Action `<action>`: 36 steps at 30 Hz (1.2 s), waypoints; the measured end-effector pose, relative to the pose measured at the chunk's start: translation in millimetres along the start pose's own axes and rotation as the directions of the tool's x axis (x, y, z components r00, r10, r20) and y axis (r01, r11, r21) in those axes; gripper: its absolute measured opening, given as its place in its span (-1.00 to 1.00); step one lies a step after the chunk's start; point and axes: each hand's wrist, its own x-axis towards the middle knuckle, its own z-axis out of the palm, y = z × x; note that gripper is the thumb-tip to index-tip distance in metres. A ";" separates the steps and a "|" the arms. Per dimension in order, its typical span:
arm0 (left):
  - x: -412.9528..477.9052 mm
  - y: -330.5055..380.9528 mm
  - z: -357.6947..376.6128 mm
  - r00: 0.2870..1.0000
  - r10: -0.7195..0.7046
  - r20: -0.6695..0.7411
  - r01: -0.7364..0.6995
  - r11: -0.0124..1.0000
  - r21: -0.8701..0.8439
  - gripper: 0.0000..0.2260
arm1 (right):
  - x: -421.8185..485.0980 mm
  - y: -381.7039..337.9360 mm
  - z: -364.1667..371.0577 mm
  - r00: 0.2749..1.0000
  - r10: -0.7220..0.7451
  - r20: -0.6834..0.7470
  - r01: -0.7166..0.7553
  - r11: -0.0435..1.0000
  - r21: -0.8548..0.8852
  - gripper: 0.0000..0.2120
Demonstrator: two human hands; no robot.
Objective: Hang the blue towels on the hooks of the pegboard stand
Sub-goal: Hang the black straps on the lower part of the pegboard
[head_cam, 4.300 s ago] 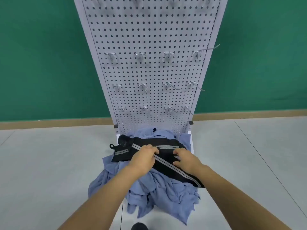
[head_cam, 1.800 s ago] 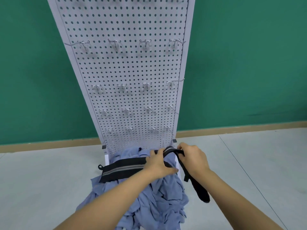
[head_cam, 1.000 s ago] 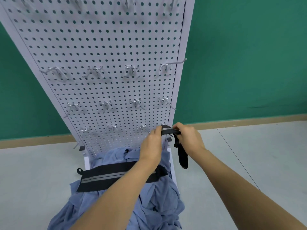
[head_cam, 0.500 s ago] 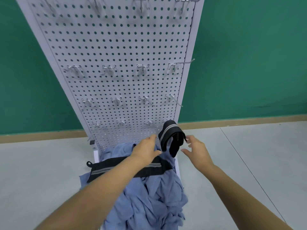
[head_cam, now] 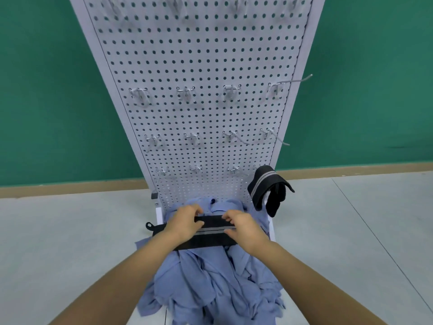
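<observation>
Since half a second ago, when both hands hovered spread beside it, the first black strap with grey stripes (head_cam: 269,184) has been let go and hangs looped at the lower right edge of the white perforated pegboard stand (head_cam: 201,66); which wire hook carries it is hidden by the strap itself, though it is probably the rightmost of the bottom row. Both hands have dropped to the second black grey-striped strap (head_cam: 210,233), which lies flat across the heap of crumpled blue cloth towels (head_cam: 210,289) at the foot of the stand.

For the task, this looks like clearing the top of the heap: no blue towel hangs yet, and the silver wire hooks (head_cam: 186,95) in the upper rows are bare.

The left hand (head_cam: 185,222) has its grip closed on the strap's left part, fingers curled over its far edge. The right hand (head_cam: 243,227) pinches the right part likewise.
</observation>
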 end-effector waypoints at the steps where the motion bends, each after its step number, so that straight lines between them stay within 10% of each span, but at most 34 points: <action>1: 4.0 -3.1 3.3 1.000 -0.003 0.016 0.003 1.000 0.021 -0.75 | 5.6 0.1 3.6 1.000 -0.006 0.008 0.006 1.000 -0.021 -0.65; 8: 15.9 -16.6 5.4 0.999 0.005 0.034 -0.013 0.970 0.243 -0.73 | 17.4 9.7 20.7 1.000 -0.001 0.019 0.002 0.999 -0.053 -0.66; 17: -33.0 18.7 -50.0 0.998 -0.020 -0.059 -0.013 0.859 -0.512 -0.89 | -24.6 -23.2 -12.4 0.935 0.146 -0.323 -0.031 0.942 0.335 -0.82; 20: -58.0 50.1 -72.0 0.984 -0.102 -0.146 -0.040 0.674 -0.737 -0.92 | -44.0 -50.6 -39.3 0.951 0.260 -0.169 -0.095 0.763 0.640 -0.61; 25: -96.2 93.9 -92.4 0.967 -0.138 -0.216 -0.114 0.524 -0.844 -0.91 | -64.6 -90.7 -80.5 0.990 0.130 -0.058 -0.023 0.547 0.837 -0.89; 31: -123.6 93.1 -95.0 0.946 -0.018 -0.325 -0.123 0.903 -0.411 -0.36 | -73.1 -93.9 -116.0 0.989 -0.031 -0.144 0.121 0.725 0.678 -0.91; 36: -124.0 96.3 -83.1 0.981 0.191 -0.042 -0.191 0.888 -0.419 -0.39 | -81.1 -91.8 -125.3 0.989 -0.143 -0.034 0.140 0.842 0.521 -0.88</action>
